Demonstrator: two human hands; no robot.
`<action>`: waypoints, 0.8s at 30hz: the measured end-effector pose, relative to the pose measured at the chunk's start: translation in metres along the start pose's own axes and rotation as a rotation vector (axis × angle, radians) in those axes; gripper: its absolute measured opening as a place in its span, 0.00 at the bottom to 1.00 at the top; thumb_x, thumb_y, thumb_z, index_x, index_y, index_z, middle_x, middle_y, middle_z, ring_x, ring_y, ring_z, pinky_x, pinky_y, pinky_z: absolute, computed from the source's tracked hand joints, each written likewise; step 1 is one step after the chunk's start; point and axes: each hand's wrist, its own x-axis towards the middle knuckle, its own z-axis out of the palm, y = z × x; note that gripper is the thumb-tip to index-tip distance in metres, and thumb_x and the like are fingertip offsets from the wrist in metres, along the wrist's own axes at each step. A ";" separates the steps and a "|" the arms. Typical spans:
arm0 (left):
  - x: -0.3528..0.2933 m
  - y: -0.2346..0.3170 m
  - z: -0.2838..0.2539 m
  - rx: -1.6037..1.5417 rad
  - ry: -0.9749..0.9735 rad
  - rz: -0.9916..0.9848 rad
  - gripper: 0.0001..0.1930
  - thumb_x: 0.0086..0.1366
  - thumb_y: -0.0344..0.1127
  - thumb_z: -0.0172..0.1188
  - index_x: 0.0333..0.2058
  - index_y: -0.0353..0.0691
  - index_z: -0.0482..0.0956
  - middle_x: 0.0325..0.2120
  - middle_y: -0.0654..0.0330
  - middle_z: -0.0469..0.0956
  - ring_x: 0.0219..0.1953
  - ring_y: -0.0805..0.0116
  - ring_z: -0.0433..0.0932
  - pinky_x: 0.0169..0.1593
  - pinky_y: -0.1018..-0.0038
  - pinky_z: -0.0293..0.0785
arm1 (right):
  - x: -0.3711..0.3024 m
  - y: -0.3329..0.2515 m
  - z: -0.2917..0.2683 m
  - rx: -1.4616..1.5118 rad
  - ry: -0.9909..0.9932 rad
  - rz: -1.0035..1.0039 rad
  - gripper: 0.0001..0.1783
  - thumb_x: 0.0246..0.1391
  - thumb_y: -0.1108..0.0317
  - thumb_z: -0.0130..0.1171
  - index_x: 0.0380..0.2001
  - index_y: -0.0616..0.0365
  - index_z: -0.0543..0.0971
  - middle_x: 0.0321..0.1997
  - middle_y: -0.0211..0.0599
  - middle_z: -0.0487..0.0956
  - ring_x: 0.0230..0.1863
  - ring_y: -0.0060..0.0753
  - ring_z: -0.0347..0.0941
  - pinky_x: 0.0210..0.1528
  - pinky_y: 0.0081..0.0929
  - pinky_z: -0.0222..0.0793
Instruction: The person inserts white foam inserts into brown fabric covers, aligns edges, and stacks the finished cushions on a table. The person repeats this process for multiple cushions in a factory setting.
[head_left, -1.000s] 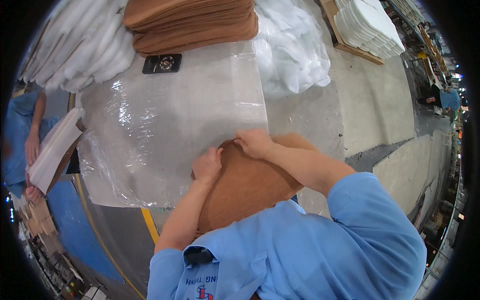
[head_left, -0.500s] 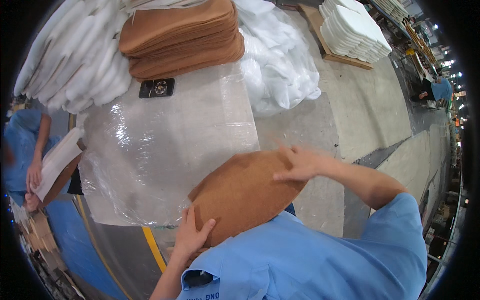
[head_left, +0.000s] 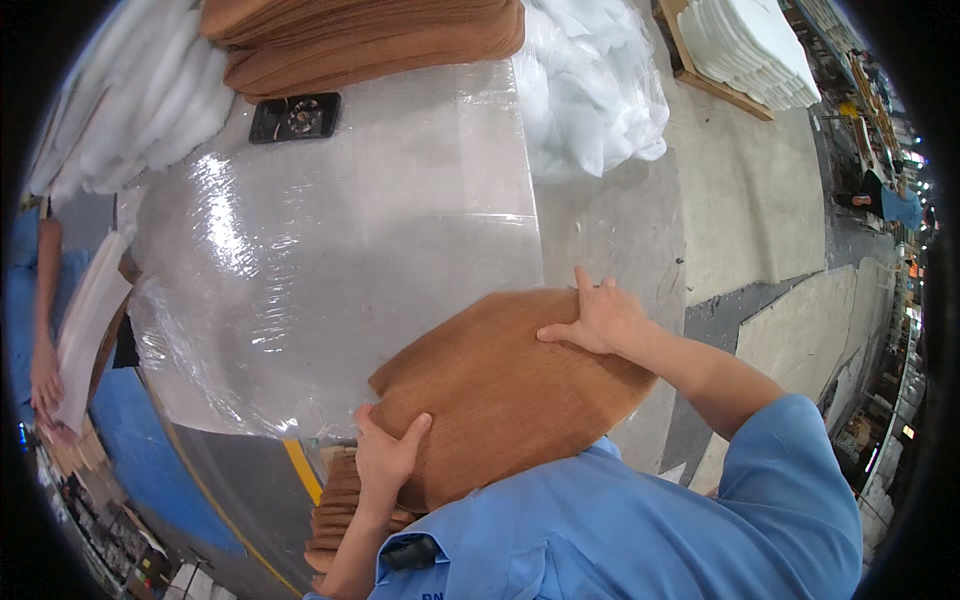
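A brown, felt-like sheet with rounded sides lies tilted against the front of my blue shirt. My left hand grips its left end, thumb on the upper face and the other fingers partly hidden at the edge. At the far right edge, my right hand holds the same sheet, thumb lying on top and some fingers reaching past the rim. Beneath my left forearm, a pile of similar brown pieces shows in part.
Clear plastic film covers the table. On it are a tall brown stack, a black device and white padding. Crumpled plastic lies beyond. White sheets stand on a pallet. At left, a co-worker's hand holds a pale piece.
The table and brown stack sit higher in the picture. My right hand, blurred before, now shows sharply at the sheet's edge. More of the pile under my left forearm is visible.
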 end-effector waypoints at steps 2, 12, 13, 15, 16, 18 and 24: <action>0.011 -0.011 0.006 -0.099 0.030 0.028 0.50 0.59 0.61 0.73 0.65 0.32 0.57 0.49 0.34 0.79 0.55 0.36 0.80 0.58 0.53 0.75 | 0.007 -0.001 -0.002 -0.001 -0.026 0.004 0.70 0.43 0.14 0.60 0.72 0.63 0.61 0.55 0.61 0.79 0.58 0.59 0.80 0.55 0.50 0.79; 0.048 -0.041 0.022 -0.105 0.052 -0.073 0.39 0.65 0.60 0.69 0.56 0.32 0.64 0.47 0.38 0.78 0.51 0.46 0.79 0.54 0.60 0.75 | 0.048 0.013 0.002 0.087 -0.083 -0.023 0.53 0.54 0.21 0.57 0.56 0.65 0.81 0.54 0.55 0.85 0.58 0.54 0.81 0.58 0.50 0.76; 0.049 -0.039 0.020 -0.115 0.043 -0.086 0.39 0.65 0.61 0.69 0.56 0.32 0.64 0.48 0.39 0.77 0.52 0.49 0.79 0.54 0.61 0.75 | 0.050 0.016 0.000 0.119 -0.126 -0.069 0.53 0.55 0.22 0.57 0.59 0.66 0.79 0.57 0.57 0.83 0.60 0.55 0.79 0.61 0.49 0.73; 0.056 -0.034 0.012 -0.213 -0.063 -0.112 0.39 0.67 0.60 0.67 0.57 0.32 0.65 0.50 0.41 0.77 0.53 0.54 0.78 0.55 0.64 0.75 | 0.055 0.020 -0.003 0.177 -0.210 -0.166 0.52 0.59 0.26 0.56 0.65 0.67 0.75 0.62 0.61 0.79 0.64 0.58 0.75 0.68 0.49 0.67; 0.062 -0.035 0.008 -0.259 -0.116 -0.121 0.38 0.68 0.60 0.67 0.58 0.31 0.65 0.50 0.43 0.77 0.53 0.56 0.78 0.55 0.66 0.74 | 0.050 0.025 -0.002 0.318 -0.185 -0.187 0.51 0.61 0.27 0.54 0.66 0.66 0.74 0.64 0.59 0.77 0.66 0.56 0.73 0.70 0.48 0.64; 0.061 -0.050 0.003 -0.426 -0.115 -0.078 0.37 0.70 0.60 0.64 0.60 0.32 0.65 0.50 0.47 0.78 0.51 0.58 0.78 0.54 0.66 0.76 | 0.042 0.035 -0.002 0.603 -0.120 -0.236 0.49 0.65 0.28 0.49 0.69 0.62 0.71 0.70 0.54 0.73 0.70 0.53 0.69 0.74 0.46 0.59; -0.030 -0.037 -0.021 -0.750 -0.014 0.313 0.28 0.78 0.50 0.54 0.66 0.33 0.70 0.57 0.47 0.77 0.62 0.59 0.73 0.66 0.62 0.68 | -0.017 0.110 0.011 1.261 0.045 -0.508 0.45 0.72 0.30 0.38 0.72 0.57 0.70 0.74 0.46 0.70 0.75 0.47 0.64 0.79 0.42 0.52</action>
